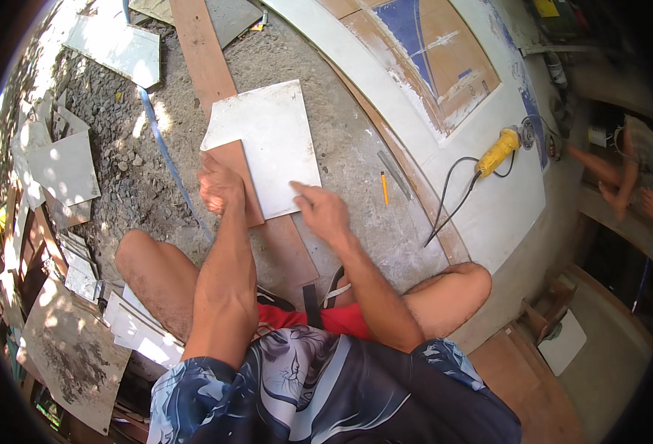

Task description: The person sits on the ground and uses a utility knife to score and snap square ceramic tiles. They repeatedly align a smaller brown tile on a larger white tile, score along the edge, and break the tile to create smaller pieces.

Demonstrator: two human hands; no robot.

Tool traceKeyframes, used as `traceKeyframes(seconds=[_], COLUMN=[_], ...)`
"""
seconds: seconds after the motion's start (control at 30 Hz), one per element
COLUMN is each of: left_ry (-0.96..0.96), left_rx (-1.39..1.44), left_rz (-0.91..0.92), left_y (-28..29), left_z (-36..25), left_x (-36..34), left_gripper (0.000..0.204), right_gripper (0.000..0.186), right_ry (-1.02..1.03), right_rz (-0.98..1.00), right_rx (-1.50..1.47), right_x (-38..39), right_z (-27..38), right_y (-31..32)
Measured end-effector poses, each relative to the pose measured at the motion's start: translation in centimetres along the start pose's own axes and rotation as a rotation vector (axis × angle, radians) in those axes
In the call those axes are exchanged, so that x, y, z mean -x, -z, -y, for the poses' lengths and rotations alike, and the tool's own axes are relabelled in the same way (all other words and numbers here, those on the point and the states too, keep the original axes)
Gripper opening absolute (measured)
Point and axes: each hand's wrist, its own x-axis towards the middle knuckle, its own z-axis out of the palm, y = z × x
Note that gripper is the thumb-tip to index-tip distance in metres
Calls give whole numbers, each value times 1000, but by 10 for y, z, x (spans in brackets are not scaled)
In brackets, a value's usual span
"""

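Note:
A flat white panel (267,133) with angled corners lies on a long brown plank (202,55) in front of me. Over the panel's lower left part rests a smaller reddish-brown board (239,172). My left hand (220,185) grips this board at its left edge, fingers curled around it. My right hand (324,213), slightly blurred, is over the panel's lower right edge with its index finger stretched toward the white surface. Nothing shows in that hand.
Right of the panel lie a yellow pencil-like tool (385,188) and a grey metal strip (395,175). A yellow angle grinder (498,152) with a black cord sits on a large white sheet (415,133). Panel offcuts (64,169) are scattered left. Another person's hand (616,198) is far right.

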Motion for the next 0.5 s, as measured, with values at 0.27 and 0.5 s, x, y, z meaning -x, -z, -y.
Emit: traceKeyframes(seconds=[0.27,0.5], left_ry=[-2,-16], left_rx=[-9,4], left_rz=[-67,-114], left_y=[-9,-17], left_z=[-1,6], left_x=[1,-6], left_gripper=[85,81], right_gripper=[19,20], right_ry=[-318,-189], right_rz=[-303,-183], right_rx=[638,697], right_x=[-14,-24], right_z=[-129,-145], right_y=[108,123])
